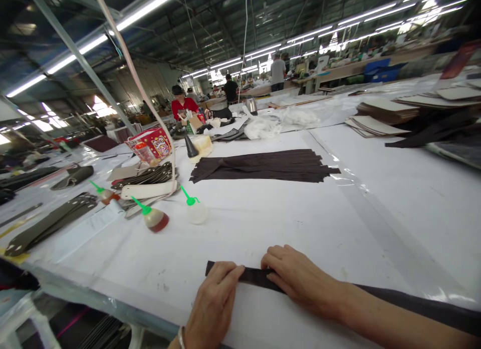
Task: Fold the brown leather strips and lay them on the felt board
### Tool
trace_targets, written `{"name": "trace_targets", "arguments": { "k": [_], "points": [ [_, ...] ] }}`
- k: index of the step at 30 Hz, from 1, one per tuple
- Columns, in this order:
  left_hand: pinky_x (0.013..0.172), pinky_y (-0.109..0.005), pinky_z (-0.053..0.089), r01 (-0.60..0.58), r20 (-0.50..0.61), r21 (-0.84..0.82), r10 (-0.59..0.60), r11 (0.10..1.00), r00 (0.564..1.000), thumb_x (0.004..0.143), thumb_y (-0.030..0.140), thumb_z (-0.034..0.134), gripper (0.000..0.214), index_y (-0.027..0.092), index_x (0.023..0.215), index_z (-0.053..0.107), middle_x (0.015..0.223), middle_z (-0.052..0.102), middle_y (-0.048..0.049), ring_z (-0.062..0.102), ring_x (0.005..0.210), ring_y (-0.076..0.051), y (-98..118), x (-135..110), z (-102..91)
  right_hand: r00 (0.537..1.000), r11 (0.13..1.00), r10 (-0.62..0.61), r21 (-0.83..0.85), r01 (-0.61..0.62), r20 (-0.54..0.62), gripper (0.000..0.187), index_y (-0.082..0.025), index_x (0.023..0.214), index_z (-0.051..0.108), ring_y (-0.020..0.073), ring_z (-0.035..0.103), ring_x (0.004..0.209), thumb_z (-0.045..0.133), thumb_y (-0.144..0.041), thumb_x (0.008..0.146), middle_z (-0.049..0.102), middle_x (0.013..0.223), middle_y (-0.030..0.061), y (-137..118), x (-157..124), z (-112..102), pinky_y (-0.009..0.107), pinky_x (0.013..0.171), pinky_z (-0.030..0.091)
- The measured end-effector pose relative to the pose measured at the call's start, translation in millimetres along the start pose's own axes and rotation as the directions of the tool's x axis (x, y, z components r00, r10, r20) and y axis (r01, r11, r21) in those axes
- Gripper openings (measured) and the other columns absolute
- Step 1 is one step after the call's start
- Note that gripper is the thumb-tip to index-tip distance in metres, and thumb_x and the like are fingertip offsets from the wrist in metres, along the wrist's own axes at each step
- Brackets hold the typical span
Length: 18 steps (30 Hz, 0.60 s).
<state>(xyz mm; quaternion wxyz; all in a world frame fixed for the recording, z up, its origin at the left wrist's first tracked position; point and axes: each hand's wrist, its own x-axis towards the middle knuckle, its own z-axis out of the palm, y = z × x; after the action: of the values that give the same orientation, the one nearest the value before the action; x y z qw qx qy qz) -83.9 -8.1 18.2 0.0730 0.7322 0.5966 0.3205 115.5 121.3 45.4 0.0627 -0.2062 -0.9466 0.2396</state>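
A long dark strip [259,277] of fabric or leather lies along the near side of the white table, running to the right under my right forearm. My left hand [216,301] is closed at its left end, thumb and fingers pressed together on the strip. A short way to the right, my right hand [295,276] pinches the same strip, its fingers curled over the far edge and the thumb on the near edge. A bracelet [181,337] circles my left wrist. Farther back lies a pile of similar dark strips [263,166].
Green-tipped squeeze bottles [156,220] stand to the left, near olive straps [52,221] and a white hanging cord [145,93]. A black cone [191,146] stands behind. Stacked boards [389,111] lie at right. A person in red [184,106] is at the far side.
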Motion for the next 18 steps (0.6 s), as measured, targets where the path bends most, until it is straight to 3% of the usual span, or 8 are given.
{"name": "trace_targets", "arguments": {
  "k": [8,13,18],
  "points": [
    [0.084,-0.038,0.053,-0.135,0.194,0.136,0.107,0.982,0.975,0.09,0.005,0.04,0.05,0.024,0.136,0.049,0.106,0.064,-0.0073,0.057,0.095,-0.022,-16,3,-3.9,0.988,0.976,-0.148,-0.166,0.139,-0.04,0.018,-0.018,0.087,0.059,0.0167,0.053,0.078,0.047,-0.005,0.091,0.059,0.086,0.0026,21,-8,10,0.028,0.073,0.04],
    [0.086,-0.038,0.051,-0.212,0.269,0.213,0.151,0.954,0.951,0.088,0.004,0.04,0.057,0.025,0.141,0.044,0.113,0.061,-0.0077,0.055,0.097,-0.022,-23,3,-5.6,0.975,0.944,-0.222,-0.253,0.211,-0.015,0.021,-0.017,0.098,0.06,0.0175,0.054,0.08,0.047,-0.003,0.09,0.058,0.089,0.0032,31,-15,7,0.028,0.071,0.04],
    [0.08,-0.038,0.052,-0.25,0.324,0.284,0.153,0.926,0.934,0.087,0.005,0.042,0.06,0.026,0.143,0.041,0.106,0.061,-0.0074,0.054,0.091,-0.023,-22,7,-5.9,0.973,0.931,-0.231,-0.285,0.227,0.018,0.013,-0.019,0.101,0.06,0.0166,0.054,0.078,0.05,-0.013,0.095,0.058,0.091,0.0031,34,-23,-3,0.027,0.068,0.039]
  ]
}}
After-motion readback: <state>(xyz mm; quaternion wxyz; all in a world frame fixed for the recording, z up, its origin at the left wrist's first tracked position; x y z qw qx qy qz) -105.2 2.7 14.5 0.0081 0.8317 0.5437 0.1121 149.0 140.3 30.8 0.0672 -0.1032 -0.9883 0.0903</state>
